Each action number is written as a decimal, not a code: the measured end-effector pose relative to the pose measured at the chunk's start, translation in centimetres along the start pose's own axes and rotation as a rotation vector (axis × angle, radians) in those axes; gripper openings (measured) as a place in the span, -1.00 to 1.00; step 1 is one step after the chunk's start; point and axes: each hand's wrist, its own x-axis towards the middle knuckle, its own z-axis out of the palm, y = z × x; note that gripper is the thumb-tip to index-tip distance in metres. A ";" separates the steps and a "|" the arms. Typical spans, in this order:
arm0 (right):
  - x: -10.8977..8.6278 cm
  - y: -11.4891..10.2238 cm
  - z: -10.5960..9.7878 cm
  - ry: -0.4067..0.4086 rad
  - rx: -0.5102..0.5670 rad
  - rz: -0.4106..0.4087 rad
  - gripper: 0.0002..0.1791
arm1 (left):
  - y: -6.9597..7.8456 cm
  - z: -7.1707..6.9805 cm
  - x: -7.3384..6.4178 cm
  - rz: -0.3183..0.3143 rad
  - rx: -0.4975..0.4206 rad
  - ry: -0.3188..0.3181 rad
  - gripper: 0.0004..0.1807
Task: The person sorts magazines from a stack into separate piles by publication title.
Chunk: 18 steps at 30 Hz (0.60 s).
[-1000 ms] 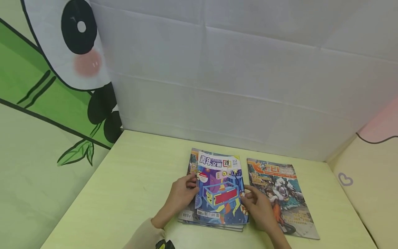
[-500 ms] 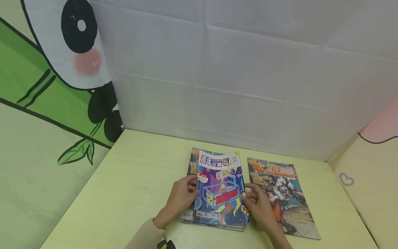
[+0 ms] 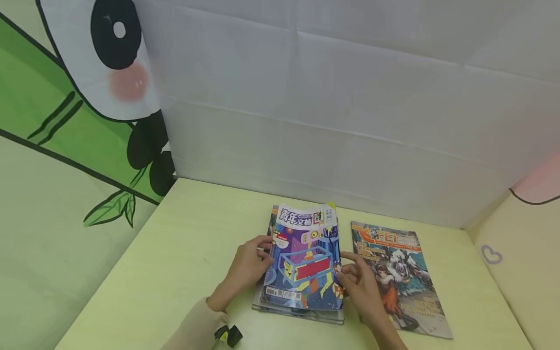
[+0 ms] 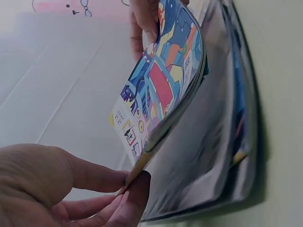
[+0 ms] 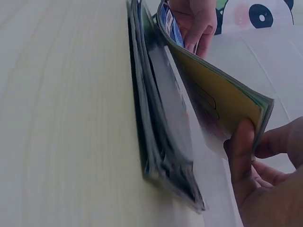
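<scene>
A thin magazine (image 3: 304,267) with a purple and blue cover, a white title band and a red box drawing is held by both hands. At its left edge the left hand (image 3: 248,265) pinches it between thumb and fingers. On the opposite edge, the right hand (image 3: 362,289) grips it the same way, thumb on one face and fingers on the other in the right wrist view. Both wrist views show the magazine slightly bent and raised at an angle above a stack of magazines (image 3: 315,317). Most of the stack's top cover is hidden beneath it.
Another magazine (image 3: 407,282) with an orange title and fantasy figures lies flat at the right, beside the right hand. A pale yellow tabletop (image 3: 175,257) carries everything. A white cloth wall (image 3: 328,121) rises behind, and printed cloth stands at both sides.
Both hands have moved slightly left and away from the body, carrying the purple magazine with them. More of the stack's lower edge now shows. The magazine at the right has stayed in place.
</scene>
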 end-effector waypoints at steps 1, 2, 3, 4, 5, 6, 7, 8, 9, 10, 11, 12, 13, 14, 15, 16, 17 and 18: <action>0.0 -0.2 0.3 -0.005 0.009 -0.004 -0.43 | 0.0 -0.3 0.1 -0.010 0.005 0.002 -0.47; 0.1 -0.4 0.6 -0.009 0.016 -0.008 -0.43 | 0.0 -0.7 0.2 -0.021 0.008 0.004 -0.47; 0.1 -0.6 0.9 -0.014 0.026 -0.008 -0.43 | -0.1 -1.1 0.4 -0.030 0.009 0.005 -0.47; 0.2 -0.9 1.2 -0.015 0.033 -0.008 -0.43 | -0.2 -1.6 0.5 -0.040 0.008 0.005 -0.47; 0.3 -1.1 1.6 -0.017 0.041 -0.004 -0.44 | -0.2 -2.1 0.7 -0.047 0.005 0.006 -0.47; 0.3 -1.3 2.1 -0.020 0.048 -0.004 -0.44 | -0.3 -2.6 0.8 -0.050 0.004 0.007 -0.47; 0.4 -1.6 2.6 -0.021 0.054 -0.007 -0.44 | -0.4 -3.2 0.9 -0.053 0.003 0.007 -0.46; 0.5 -1.8 3.1 -0.030 0.064 -0.010 -0.44 | -0.4 -3.8 1.0 -0.060 0.003 0.010 -0.46; 0.5 -2.1 3.7 -0.036 0.074 -0.016 -0.44 | -0.5 -4.4 1.1 -0.069 0.002 0.012 -0.45; 0.6 -2.3 4.2 -0.040 0.081 -0.024 -0.44 | -0.6 -5.1 1.2 -0.074 0.004 0.010 -0.44; 0.6 -2.5 4.8 -0.046 0.086 -0.032 -0.44 | -0.6 -5.7 1.3 -0.083 0.007 0.008 -0.43; 0.7 -2.7 5.4 -0.051 0.094 -0.041 -0.45 | -0.7 -6.2 1.3 -0.092 0.012 0.005 -0.43; 0.7 -3.0 5.9 -0.055 0.100 -0.049 -0.45 | -0.8 -6.8 1.4 -0.102 0.017 0.003 -0.42; 0.7 -3.1 6.4 -0.058 0.106 -0.056 -0.45 | -0.9 -7.3 1.4 -0.110 0.022 0.001 -0.42; 0.7 -3.2 6.9 -0.057 0.111 -0.063 -0.46 | -0.9 -7.8 1.4 -0.113 0.030 -0.003 -0.41; 0.7 -3.2 7.4 -0.060 0.124 -0.064 -0.47 | -1.0 -8.3 1.5 -0.114 0.039 -0.007 -0.41; 0.7 -3.3 7.9 -0.064 0.136 -0.064 -0.47 | -1.0 -8.7 1.5 -0.122 0.047 -0.009 -0.40; 0.8 -3.3 8.3 -0.065 0.148 -0.067 -0.47 | -1.1 -9.1 1.6 -0.125 0.054 -0.011 -0.40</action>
